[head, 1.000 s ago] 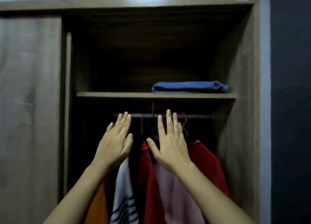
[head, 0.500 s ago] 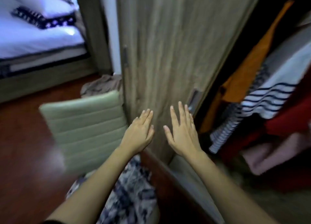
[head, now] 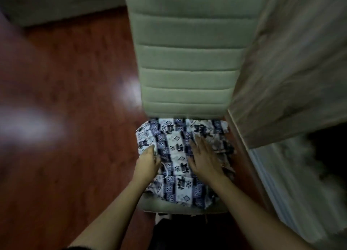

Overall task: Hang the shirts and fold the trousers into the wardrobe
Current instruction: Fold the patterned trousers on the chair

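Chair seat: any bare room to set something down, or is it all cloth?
Crowded: the patterned garment covers nearly the whole seat, both hands on it, left hand at its left edge, right hand right of middle. Bare: a thin strip of seat along the front edge, and the floor left of the chair.

Single head view, steeply downward, close over chair (head: 189,66) seat.
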`<state>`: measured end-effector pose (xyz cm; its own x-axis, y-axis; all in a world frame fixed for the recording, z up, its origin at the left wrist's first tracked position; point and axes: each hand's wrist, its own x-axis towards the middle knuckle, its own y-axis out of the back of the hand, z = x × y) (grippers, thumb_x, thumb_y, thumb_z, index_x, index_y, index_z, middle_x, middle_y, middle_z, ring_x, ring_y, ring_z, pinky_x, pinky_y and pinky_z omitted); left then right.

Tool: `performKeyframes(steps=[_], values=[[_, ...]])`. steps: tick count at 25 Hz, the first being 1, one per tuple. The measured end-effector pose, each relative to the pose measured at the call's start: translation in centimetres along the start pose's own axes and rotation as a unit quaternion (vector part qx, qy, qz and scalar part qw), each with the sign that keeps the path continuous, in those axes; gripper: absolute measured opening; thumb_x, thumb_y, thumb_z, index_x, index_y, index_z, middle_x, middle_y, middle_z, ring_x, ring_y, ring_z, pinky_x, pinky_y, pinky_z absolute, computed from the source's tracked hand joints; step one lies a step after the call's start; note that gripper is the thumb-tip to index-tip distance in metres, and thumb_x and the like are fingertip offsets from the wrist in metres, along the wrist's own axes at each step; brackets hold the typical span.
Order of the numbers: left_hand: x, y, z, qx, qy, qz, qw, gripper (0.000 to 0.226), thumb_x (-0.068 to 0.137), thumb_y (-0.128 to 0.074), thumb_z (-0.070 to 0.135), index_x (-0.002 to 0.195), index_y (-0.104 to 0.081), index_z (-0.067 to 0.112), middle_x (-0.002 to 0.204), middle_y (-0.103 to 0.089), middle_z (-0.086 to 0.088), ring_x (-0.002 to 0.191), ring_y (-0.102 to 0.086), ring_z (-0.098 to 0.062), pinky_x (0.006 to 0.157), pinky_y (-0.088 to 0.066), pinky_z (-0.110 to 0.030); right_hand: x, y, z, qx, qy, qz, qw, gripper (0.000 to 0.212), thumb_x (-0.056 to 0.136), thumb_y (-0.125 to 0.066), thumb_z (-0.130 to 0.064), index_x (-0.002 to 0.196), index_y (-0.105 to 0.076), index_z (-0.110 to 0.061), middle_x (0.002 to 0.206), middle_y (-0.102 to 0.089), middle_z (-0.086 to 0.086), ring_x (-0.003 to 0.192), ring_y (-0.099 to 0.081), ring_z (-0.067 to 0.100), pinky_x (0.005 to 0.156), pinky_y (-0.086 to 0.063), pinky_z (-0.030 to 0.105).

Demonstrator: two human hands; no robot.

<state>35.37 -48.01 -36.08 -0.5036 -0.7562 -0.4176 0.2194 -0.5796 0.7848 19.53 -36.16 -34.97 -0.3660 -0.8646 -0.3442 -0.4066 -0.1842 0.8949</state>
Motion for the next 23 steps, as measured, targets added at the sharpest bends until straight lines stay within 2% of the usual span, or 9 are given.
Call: performKeyframes(steps=[3, 6, 9, 11, 14, 16, 18, 21, 23], values=[[0.5, -4.4, -7.1, -0.040, 0.130, 0.011, 0.991, 0.046, 0.093, -0.053, 0.028, 0.130, -0.045, 0.001, 0.123, -0.056, -0.019, 0.114, -0.052, -0.034, 0.090, -0.041, -0.037, 5.3, -6.7, -1.6, -0.002, 0.047, -0.063, 0.997, 0.057, 0.101, -0.029, -0.036, 0.150, -0.008, -0.014, 0.158, 0.004, 0.008, 0.145, 0.005, 0.024, 0.117, -0.001, 0.036], [0.6, -7.4, -11.0, -0.064, 0.200, 0.000, 0.978, 0.052, 0.090, -0.055, 0.041, 0.123, -0.047, 0.002, 0.121, -0.053, -0.017, 0.112, -0.051, -0.033, 0.089, -0.042, -0.037, 9.8, -10.6, -3.9, -0.046, 0.123, -0.059, 0.990, 0.056, 0.101, -0.032, -0.030, 0.149, -0.011, -0.011, 0.158, -0.001, 0.011, 0.145, 0.001, 0.027, 0.117, 0.000, 0.035], [1.1, -9.2, -13.0, -0.093, 0.213, -0.014, 0.972, 0.064, 0.083, -0.059, 0.054, 0.125, -0.045, 0.009, 0.122, -0.050, -0.008, 0.109, -0.050, -0.021, 0.090, -0.042, -0.030, 15.2, -12.9, -6.8, -0.057, 0.191, -0.031, 0.979, 0.050, 0.101, -0.032, -0.019, 0.148, -0.015, -0.011, 0.158, -0.002, 0.009, 0.146, 0.002, 0.025, 0.114, 0.002, 0.036], [1.2, -10.0, -13.7, -0.110, 0.197, -0.022, 0.974, 0.065, 0.081, -0.062, 0.053, 0.127, -0.044, 0.011, 0.123, -0.049, -0.004, 0.111, -0.048, -0.017, 0.093, -0.041, -0.026, 18.6, -13.8, -8.5, -0.063, 0.207, -0.018, 0.976, 0.050, 0.097, -0.037, -0.010, 0.146, -0.022, -0.010, 0.158, -0.006, 0.010, 0.145, -0.002, 0.026, 0.116, -0.004, 0.040], [1.6, -10.5, -14.1, -0.148, 0.178, -0.014, 0.973, 0.057, 0.082, -0.067, 0.040, 0.124, -0.045, 0.009, 0.120, -0.054, -0.004, 0.108, -0.054, -0.019, 0.093, -0.047, -0.030, 21.6, -14.3, -9.4, -0.083, 0.167, -0.061, 0.981, 0.065, 0.093, -0.047, -0.016, 0.148, -0.013, -0.011, 0.158, -0.006, 0.008, 0.142, -0.012, 0.029, 0.113, -0.020, 0.045], [1.9, -10.4, -14.0, -0.176, 0.183, -0.023, 0.967, 0.048, 0.084, -0.067, 0.029, 0.121, -0.045, 0.008, 0.109, -0.059, -0.006, 0.088, -0.061, -0.018, 0.073, -0.055, -0.030, 22.0, -14.4, -9.4, -0.078, 0.129, -0.097, 0.984, 0.082, 0.086, -0.055, -0.019, 0.149, -0.002, -0.018, 0.156, -0.011, 0.005, 0.135, -0.025, 0.030, 0.106, -0.031, 0.046], [2.0, -10.0, -13.7, -0.200, 0.183, -0.033, 0.962, 0.034, 0.086, -0.063, 0.020, 0.115, -0.049, 0.008, 0.097, -0.063, -0.008, 0.068, -0.060, -0.015, 0.057, -0.054, -0.030, 21.5, -14.1, -9.4, -0.091, 0.117, -0.100, 0.984, 0.090, 0.080, -0.060, -0.021, 0.149, -0.002, -0.029, 0.148, -0.026, 0.007, 0.124, -0.040, 0.029, 0.101, -0.032, 0.045], [2.0, -8.4, -13.1, -0.236, 0.161, -0.022, 0.958, 0.011, 0.089, -0.056, 0.016, 0.100, -0.055, 0.014, 0.080, -0.061, 0.002, 0.062, -0.056, -0.012, 0.057, -0.050, -0.029, 19.4, -13.2, -8.5, -0.135, 0.097, -0.074, 0.983, 0.073, 0.080, -0.064, -0.029, 0.140, -0.024, -0.039, 0.134, -0.049, 0.005, 0.122, -0.042, 0.029, 0.102, -0.024, 0.046], [1.9, -6.0, -12.4, -0.260, 0.144, -0.011, 0.955, 0.007, 0.090, -0.053, 0.015, 0.089, -0.049, 0.020, 0.074, -0.056, 0.006, 0.057, -0.049, -0.007, 0.054, -0.043, -0.026, 17.0, -11.6, -7.0, -0.117, 0.066, -0.023, 0.991, 0.055, 0.078, -0.066, -0.034, 0.127, -0.040, -0.036, 0.128, -0.055, 0.000, 0.123, -0.036, 0.029, 0.098, -0.023, 0.047]])
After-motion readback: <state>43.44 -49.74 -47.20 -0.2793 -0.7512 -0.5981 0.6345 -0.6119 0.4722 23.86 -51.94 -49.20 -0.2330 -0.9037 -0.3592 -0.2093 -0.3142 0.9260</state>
